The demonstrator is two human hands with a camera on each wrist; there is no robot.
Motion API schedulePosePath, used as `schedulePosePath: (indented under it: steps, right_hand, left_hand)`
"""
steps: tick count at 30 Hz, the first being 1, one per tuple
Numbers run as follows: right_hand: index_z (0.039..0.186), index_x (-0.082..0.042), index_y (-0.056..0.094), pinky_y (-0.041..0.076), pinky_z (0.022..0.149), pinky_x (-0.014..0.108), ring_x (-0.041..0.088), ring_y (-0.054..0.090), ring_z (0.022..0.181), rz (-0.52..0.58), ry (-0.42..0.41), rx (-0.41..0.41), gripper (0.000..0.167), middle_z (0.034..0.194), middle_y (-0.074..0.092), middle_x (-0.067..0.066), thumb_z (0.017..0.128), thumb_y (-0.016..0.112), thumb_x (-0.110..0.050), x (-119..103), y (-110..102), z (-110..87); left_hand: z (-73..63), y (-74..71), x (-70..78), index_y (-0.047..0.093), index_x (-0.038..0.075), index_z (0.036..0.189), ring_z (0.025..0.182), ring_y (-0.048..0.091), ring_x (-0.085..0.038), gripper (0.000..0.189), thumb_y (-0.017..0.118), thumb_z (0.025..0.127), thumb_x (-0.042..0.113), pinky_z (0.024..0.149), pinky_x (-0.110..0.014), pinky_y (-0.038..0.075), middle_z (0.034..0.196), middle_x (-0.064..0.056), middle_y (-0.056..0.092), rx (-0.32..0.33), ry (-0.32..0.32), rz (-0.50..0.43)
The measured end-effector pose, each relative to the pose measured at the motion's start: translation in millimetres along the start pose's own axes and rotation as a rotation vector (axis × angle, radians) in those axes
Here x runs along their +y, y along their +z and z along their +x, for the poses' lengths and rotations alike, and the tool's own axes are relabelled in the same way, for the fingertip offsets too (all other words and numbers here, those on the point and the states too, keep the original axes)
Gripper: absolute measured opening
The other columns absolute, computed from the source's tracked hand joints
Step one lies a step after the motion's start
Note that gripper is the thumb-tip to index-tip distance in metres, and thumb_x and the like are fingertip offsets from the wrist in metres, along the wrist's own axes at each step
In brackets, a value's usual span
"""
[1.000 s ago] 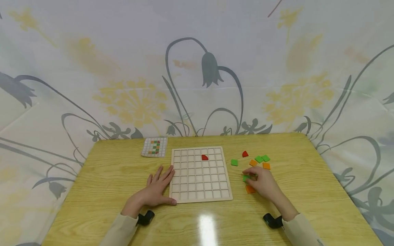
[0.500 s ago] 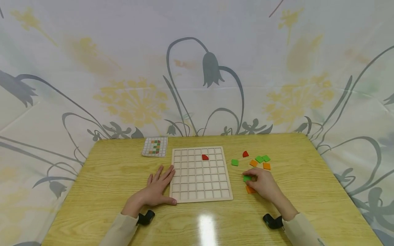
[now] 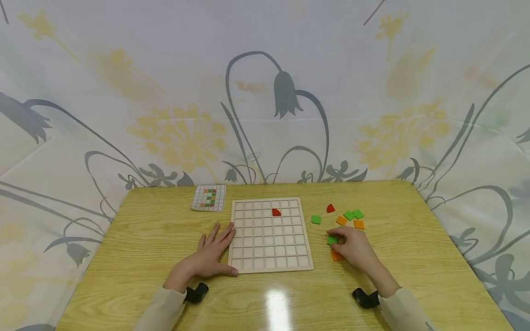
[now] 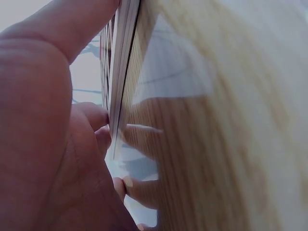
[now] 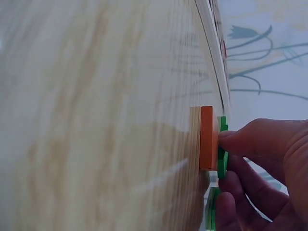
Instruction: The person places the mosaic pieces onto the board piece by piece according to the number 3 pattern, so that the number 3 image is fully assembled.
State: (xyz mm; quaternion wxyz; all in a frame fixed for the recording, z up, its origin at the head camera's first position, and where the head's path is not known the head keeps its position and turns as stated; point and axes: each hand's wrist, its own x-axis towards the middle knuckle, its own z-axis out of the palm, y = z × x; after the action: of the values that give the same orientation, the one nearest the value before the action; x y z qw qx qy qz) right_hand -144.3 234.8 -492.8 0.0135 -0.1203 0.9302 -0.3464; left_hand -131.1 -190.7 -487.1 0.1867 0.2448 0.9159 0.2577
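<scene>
My left hand (image 3: 207,259) lies with fingers spread on the left edge of the white gridded board (image 3: 268,240). Its thumb touches the lower left corner. One red quarter-round tile (image 3: 276,212) sits in a cell in the board's upper part. Right of the board, my right hand (image 3: 357,247) pinches a green square tile (image 3: 332,240) between thumb and fingers. An orange square tile (image 3: 337,255) lies just below, partly hidden by that hand. In the right wrist view, the thumb is on the green tile (image 5: 222,149), behind the upright-looking edge of the orange tile (image 5: 207,138).
Beyond the right hand lie another red quarter-round tile (image 3: 330,208), a lone green tile (image 3: 316,219), two green tiles (image 3: 354,214) together and two orange tiles (image 3: 341,220). A printed pattern card (image 3: 209,197) is at the back left. A patterned curtain (image 3: 265,115) borders the table's far edge.
The right hand stays in place; slightly more of the green tile shows between its thumb and fingers. The left hand has not moved.
</scene>
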Motion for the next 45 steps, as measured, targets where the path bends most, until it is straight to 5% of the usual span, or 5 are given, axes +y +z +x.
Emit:
schedulePosePath:
  steps: [19,29,45]
  right_hand:
    - [0.104,-0.004,0.076,0.052,0.071,0.034,0.018,0.06,0.082,0.021,-0.026,0.057,0.021,0.107,0.069,0.009,0.083,0.075,-0.002,-14.2,6.5,16.7]
    - [0.103,-0.003,0.077,0.054,0.077,0.043,0.027,0.065,0.091,0.064,-0.058,0.026,0.02,0.109,0.068,0.01,0.083,0.073,-0.002,-34.8,16.9,38.1]
    - [0.107,-0.008,0.077,0.051,0.078,0.037,0.02,0.061,0.092,0.123,-0.117,-0.094,0.02,0.113,0.066,0.003,0.088,0.07,-0.005,-64.2,46.3,86.4]
  left_hand:
    - [-0.8,-1.2,0.5,0.013,0.006,0.16,0.148,-0.016,-0.041,0.109,0.074,0.084,0.054,0.108,-0.072,-0.007,0.167,-0.011,0.001,-0.01,-0.001,-0.024]
    - [0.2,0.0,-0.4,0.013,0.007,0.161,0.148,-0.017,-0.039,0.109,0.074,0.084,0.053,0.108,-0.071,-0.007,0.167,-0.009,0.0,-0.009,-0.008,-0.024]
    - [1.1,1.5,-2.9,0.013,0.007,0.161,0.148,-0.017,-0.039,0.109,0.074,0.084,0.055,0.108,-0.072,-0.008,0.167,-0.007,-0.001,-0.004,-0.004,-0.034]
